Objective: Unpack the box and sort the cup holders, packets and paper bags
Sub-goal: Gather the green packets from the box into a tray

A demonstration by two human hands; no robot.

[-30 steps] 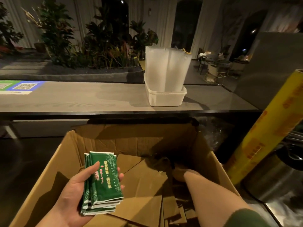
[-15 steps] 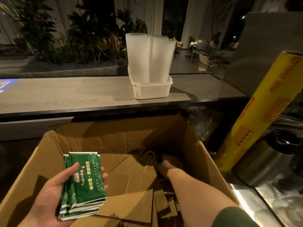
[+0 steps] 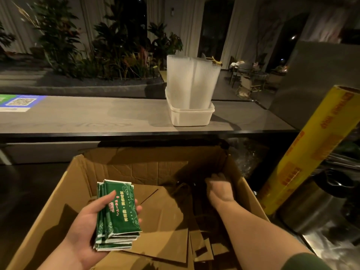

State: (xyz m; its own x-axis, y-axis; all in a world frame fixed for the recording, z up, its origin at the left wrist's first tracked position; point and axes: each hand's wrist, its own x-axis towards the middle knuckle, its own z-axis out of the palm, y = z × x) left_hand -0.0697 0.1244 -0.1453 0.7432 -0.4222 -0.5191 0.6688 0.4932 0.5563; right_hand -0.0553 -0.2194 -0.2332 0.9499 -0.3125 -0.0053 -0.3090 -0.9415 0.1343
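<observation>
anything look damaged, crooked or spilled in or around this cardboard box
Nothing looks spilled. The brown cardboard box has a creased, dented far wall. The long yellow film roll to its right stands tilted rather than upright. The green packets held in the left hand form a fairly neat stack.

cafe/restaurant, staff side of service surface (image 3: 97, 117): qr sticker (image 3: 20, 102), takeaway tub (image 3: 191, 117), cling-film roll (image 3: 303, 149), steel pot (image 3: 311, 209), dining chairs (image 3: 247, 75) in bg.

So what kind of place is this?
Likely a cafe or restaurant, seen from behind the counter: a tub of stacked clear plastic ware, a big cling-film roll, and dining chairs beyond.
</observation>
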